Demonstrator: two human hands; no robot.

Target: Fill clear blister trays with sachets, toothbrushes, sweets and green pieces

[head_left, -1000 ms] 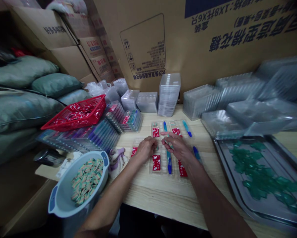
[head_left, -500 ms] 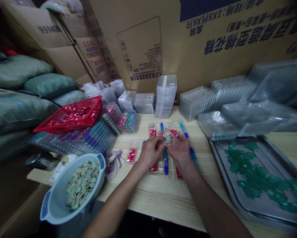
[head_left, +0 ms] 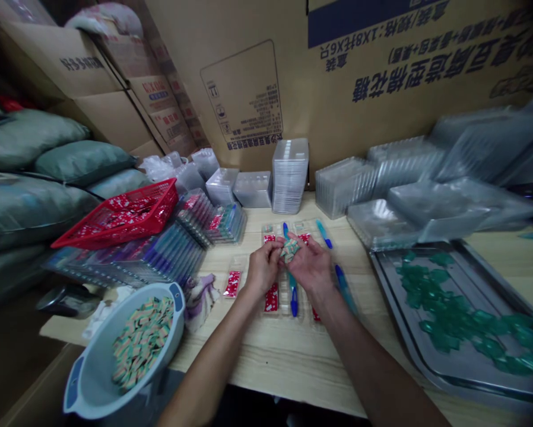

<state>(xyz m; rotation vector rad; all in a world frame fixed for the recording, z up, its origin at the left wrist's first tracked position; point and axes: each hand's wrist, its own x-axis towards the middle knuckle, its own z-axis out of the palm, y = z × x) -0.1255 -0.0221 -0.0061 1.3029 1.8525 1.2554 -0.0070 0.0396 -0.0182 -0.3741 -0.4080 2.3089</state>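
My right hand [head_left: 313, 264] is turned palm up and cupped around a small heap of striped green, cream and pinkish pieces [head_left: 289, 250]. Against that heap, the fingertips of my left hand [head_left: 263, 267] are pinched together; whatever lies between them is hidden. Beneath both hands lie clear plastic trays [head_left: 284, 302] holding red packets with white marks [head_left: 271, 296] and blue pens [head_left: 294, 299]. To the left rests another clear tray with a red packet [head_left: 232, 283]. A light blue basin [head_left: 77, 385] contains many more striped pieces [head_left: 144, 338].
At left, a red basket [head_left: 83, 234] of red packets sits on stacked filled trays [head_left: 173, 252], near a cloth [head_left: 202, 299]. Nested clear trays [head_left: 289, 178] line the back before a large carton [head_left: 244, 77]. A metal tray [head_left: 400, 320] with green wrapped pieces [head_left: 444, 314] stands right.
The whole view has shifted slightly, so things sit a little further left and lower. My hands stay together over the trays, and the striped pieces remain in my right palm.
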